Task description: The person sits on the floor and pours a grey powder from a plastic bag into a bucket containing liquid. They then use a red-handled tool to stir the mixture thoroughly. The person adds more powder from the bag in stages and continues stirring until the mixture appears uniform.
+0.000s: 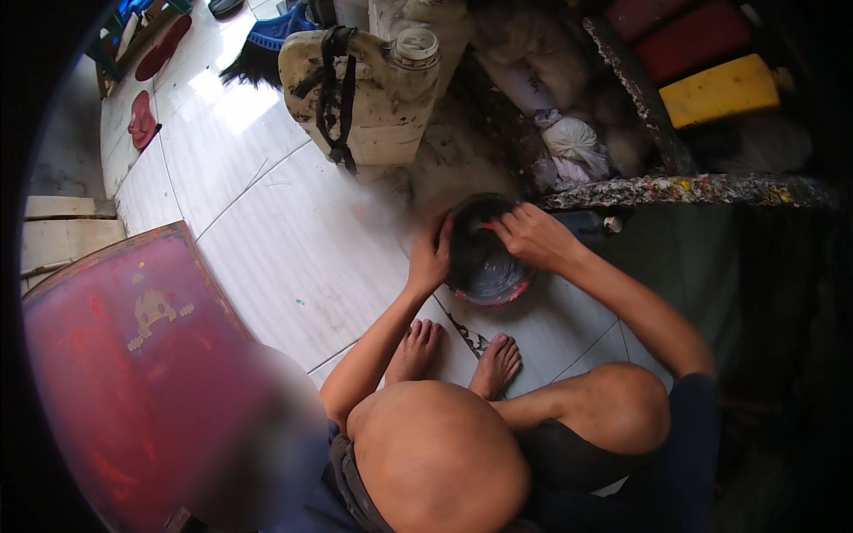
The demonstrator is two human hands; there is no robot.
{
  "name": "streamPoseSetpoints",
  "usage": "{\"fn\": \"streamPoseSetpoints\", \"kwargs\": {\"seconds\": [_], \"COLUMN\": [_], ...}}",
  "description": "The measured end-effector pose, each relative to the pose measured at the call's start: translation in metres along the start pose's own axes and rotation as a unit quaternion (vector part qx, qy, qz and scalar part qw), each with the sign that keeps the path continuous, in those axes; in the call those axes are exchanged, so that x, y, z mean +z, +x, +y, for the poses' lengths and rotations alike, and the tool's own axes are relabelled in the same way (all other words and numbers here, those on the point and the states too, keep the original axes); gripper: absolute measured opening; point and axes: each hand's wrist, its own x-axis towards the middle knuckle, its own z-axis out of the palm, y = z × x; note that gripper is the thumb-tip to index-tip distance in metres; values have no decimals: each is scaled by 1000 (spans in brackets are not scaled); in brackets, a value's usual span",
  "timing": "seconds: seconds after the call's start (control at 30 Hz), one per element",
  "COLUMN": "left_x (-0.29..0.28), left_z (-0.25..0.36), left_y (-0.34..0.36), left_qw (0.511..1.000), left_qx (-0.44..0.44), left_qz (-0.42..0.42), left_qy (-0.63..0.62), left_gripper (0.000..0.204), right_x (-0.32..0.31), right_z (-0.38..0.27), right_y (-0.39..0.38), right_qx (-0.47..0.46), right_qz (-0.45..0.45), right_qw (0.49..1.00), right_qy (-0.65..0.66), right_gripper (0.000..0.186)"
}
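A round dark bowl (489,266) sits on the tiled floor just beyond my feet. Wet grey smears coat its inside, and red stains mark its near rim. My left hand (431,256) grips the bowl's left side, its fingertips partly hidden against the dark wall. Over the right part of the bowl, my right hand (531,235) is closed, fingers pinched and pointing inward. A small red piece (487,226) shows at those fingertips; the rest of it is hidden, so its kind is unclear.
A stained cream jerrycan (382,107) with black straps stands beyond the bowl. At right, a paint-crusted shelf (675,191) holds tied white bags (576,147) and a yellow container (721,91). A worn red board-like surface (115,346) lies left. Red sandals (142,120) and a blue-headed broom (271,35) are farther off.
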Motion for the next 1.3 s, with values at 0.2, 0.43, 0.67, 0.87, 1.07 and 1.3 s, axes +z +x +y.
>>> {"fn": "streamPoseSetpoints", "kwargs": {"seconds": [0.2,0.43,0.67,0.87,1.07,1.3], "left_x": [3,9,21,12,20,19], "left_z": [-5,-6,1,-3,-2,5], "left_y": [-2,-8,-15,-16,-17,-15], "left_qw": [1000,1000,997,995,999,998], "left_qx": [2,-10,-45,-73,-27,-50], "left_qz": [-4,17,46,3,22,12], "left_qy": [-15,-5,-53,-70,-37,-20], "left_gripper": [29,28,35,37,36,36], "right_x": [4,-17,1,12,16,30], "right_z": [-15,-14,-49,-49,-68,-70], "right_y": [-34,-20,-18,-27,-22,-18], "right_qx": [94,205,389,409,464,476], "right_qz": [-168,-191,-289,-262,-162,-91], "right_qw": [981,952,763,754,738,752], "right_qy": [11,121,427,441,462,447], "right_gripper": [16,8,20,23,16,20]}}
